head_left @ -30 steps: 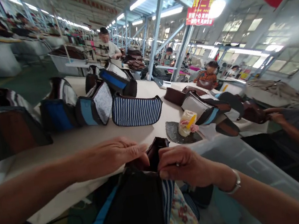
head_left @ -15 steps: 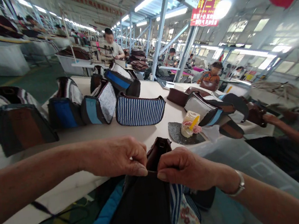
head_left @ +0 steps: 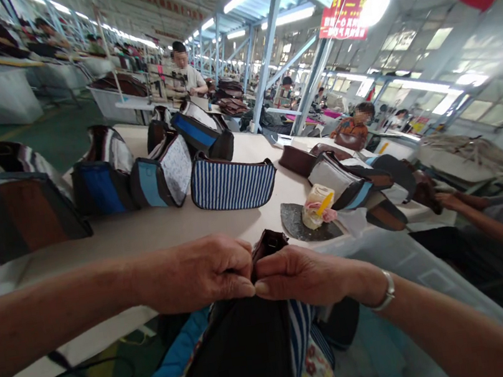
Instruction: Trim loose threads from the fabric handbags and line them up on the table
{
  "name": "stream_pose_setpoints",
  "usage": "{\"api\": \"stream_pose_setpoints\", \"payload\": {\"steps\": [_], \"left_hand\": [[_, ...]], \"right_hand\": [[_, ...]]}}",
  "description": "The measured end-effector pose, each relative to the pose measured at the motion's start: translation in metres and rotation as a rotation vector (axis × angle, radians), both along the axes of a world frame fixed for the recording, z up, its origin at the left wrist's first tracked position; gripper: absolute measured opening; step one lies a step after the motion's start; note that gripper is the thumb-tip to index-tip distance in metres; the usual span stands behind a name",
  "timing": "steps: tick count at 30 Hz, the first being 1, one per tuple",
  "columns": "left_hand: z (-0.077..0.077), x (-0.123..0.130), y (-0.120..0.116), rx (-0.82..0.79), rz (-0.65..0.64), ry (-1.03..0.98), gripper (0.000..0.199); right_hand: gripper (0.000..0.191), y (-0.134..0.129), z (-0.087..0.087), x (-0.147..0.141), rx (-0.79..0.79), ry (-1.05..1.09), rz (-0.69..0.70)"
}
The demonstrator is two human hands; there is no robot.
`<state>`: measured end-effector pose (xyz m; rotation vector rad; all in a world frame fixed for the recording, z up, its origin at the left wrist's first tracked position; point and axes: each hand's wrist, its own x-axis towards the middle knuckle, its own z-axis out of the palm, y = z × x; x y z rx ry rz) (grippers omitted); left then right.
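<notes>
A dark bag (head_left: 251,346) with a brown inside and a small metal ring at its far end is in front of me. My left hand (head_left: 198,272) is closed, its thumb and fingers pinching the upper edge of the bag. Tight against it, my right hand (head_left: 306,275) pinches the same edge, the two thumb tips meeting. A silver bracelet (head_left: 386,290) circles my right wrist. Blue-and-white striped cloth (head_left: 299,326) and flowered cloth (head_left: 315,368) show below my right hand. The fingers cover the stretch of edge they grip.
On the pale table (head_left: 113,244) stand several bags, among them a striped bag (head_left: 231,182) and a brown-panelled bag (head_left: 32,212). A grey slab (head_left: 292,223) carries a container with a yellow-handled tool. A translucent bin (head_left: 386,269) is at right, beside a co-worker's arm (head_left: 487,219).
My hands have come together along the bag's edge, closing the small gap between the thumbs. Both still pinch it. The co-worker's hand at right has shifted slightly left.
</notes>
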<state>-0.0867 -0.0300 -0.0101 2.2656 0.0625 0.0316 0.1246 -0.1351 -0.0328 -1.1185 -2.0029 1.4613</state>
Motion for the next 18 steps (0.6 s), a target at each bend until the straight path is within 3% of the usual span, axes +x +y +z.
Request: {"api": "stream_pose_setpoints", "payload": {"steps": [3,8,13,18], "left_hand": [[0.000,0.004,0.002,-0.008,-0.007,0.024,0.029],[0.006,0.007,0.016,-0.061,-0.082,0.101,0.033],[0.019,0.010,0.022,-0.087,-0.125,0.153,0.031],[0.003,0.008,0.010,0.042,-0.091,0.018,0.026]], "right_hand": [[0.045,0.003,0.003,-0.001,0.083,-0.058,0.023],[0.043,-0.003,-0.003,-0.004,0.191,-0.044,-0.052],[0.042,-0.009,-0.004,0.001,0.166,-0.010,-0.089],[0.041,-0.015,-0.006,0.003,0.218,-0.004,-0.098]]}}
